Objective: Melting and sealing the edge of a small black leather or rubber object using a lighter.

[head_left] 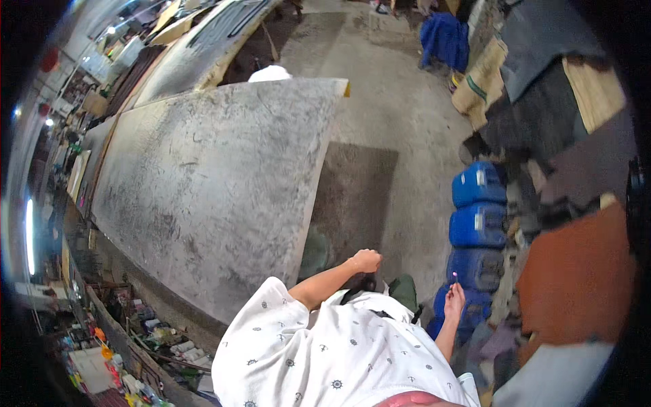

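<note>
My left hand (367, 260) is curled into a fist in front of my body, next to the near right edge of a large grey table (224, 176) with a worn, smudged top. Whatever its fingers may enclose is hidden. Lower right, my right hand (455, 300) is raised beside a row of blue plastic jerrycans (476, 227). Between its fingertips it pinches a small thin stick (455, 277) with a bright pinkish tip, possibly a cigarette. Neither hand touches the table.
Concrete floor (413, 129) runs ahead between the table and the jerrycans. Leather-like sheets in brown (576, 278) and dark grey (553, 44) lie along the right. A blue cloth (444, 41) hangs at the far end. Bottles and clutter (186, 349) fill a shelf at lower left.
</note>
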`<state>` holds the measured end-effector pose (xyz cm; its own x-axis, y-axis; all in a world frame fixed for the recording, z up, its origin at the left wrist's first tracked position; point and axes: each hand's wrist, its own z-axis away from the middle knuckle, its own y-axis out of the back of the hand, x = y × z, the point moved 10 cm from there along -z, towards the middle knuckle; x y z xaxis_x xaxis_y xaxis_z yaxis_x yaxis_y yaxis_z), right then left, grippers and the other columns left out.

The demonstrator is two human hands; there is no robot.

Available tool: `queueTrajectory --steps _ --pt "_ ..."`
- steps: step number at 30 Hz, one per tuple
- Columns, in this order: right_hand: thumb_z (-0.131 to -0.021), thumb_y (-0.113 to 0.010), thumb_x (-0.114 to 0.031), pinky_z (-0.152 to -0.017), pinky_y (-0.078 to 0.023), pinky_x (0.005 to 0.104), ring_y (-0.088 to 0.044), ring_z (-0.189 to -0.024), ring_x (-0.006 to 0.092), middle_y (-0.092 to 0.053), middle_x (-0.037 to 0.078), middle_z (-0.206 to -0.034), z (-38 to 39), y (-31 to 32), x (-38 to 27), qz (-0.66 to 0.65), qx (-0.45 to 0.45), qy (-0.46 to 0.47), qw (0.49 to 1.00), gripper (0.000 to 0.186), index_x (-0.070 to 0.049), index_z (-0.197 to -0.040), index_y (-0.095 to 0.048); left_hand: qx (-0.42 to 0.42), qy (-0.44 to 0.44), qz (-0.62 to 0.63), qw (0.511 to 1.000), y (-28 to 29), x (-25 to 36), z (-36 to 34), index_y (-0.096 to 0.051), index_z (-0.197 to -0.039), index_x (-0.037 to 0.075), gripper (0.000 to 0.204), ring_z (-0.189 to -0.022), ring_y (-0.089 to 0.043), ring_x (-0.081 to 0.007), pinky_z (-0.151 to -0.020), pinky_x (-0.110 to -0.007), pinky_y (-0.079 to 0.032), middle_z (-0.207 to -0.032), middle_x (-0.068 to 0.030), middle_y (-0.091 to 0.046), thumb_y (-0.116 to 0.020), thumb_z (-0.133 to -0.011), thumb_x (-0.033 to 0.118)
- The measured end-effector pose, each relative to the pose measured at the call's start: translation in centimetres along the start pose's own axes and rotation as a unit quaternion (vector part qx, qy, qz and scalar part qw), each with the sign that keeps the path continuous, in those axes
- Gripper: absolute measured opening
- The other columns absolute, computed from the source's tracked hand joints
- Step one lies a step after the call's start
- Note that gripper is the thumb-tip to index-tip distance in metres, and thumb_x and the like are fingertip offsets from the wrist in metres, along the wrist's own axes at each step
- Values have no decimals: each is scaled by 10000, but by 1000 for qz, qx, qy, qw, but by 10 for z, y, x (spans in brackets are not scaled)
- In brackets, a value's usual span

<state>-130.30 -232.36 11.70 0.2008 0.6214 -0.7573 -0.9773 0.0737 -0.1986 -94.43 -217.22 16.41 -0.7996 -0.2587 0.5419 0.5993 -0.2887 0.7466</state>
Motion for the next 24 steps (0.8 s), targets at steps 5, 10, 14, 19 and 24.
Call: queueTrajectory --steps 5,10,14,19,24 --pt "-855 -592 -48 -592 -441 215 -536 -680 107 -603 94 -894 -143 -249 -121 -1 -149 5 989 367 40 -1192 -478 100 138 348 922 100 -87 -139 -628 -963 25 279 -729 -650 -245 -668 -356 -510 -804 -137 -657 -535 -785 219" --pt "-812 -631 -40 -559 -453 219 -566 -671 113 -633 88 -883 -287 -470 -189 121 -265 14 957 290 8 -1077 -523 188 351 487 778 140 -194 -238 -636 -941 29 271 -623 -636 -173 -569 -312 -509 -716 -109 -641 -532 -780 220" --pt "-827 -619 -45 -585 -443 219 -557 -710 108 -613 53 -870 -347 -673 -247 120 -366 11 923 154 -10 -971 -578 253 255 599 716 239 -233 -319 -618 -861 36 172 -609 -597 -175 -526 -315 -487 -667 -87 -594 -506 -805 153" --pt "-825 -618 -29 -586 -442 221 -560 -692 109 -627 75 -877 -366 -919 -323 25 -481 -38 876 149 -7 -964 -568 317 278 678 602 380 -309 -396 -586 -926 47 161 -615 -558 -145 -550 -314 -477 -735 -42 -563 -474 -852 136" --pt "-849 -599 -58 -613 -487 208 -579 -694 108 -639 79 -887 -430 -1107 -350 -58 -512 -123 848 92 -52 -940 -593 248 361 715 545 419 -470 -515 -565 -944 9 225 -589 -565 -175 -525 -342 -473 -750 -73 -583 -534 -824 197"
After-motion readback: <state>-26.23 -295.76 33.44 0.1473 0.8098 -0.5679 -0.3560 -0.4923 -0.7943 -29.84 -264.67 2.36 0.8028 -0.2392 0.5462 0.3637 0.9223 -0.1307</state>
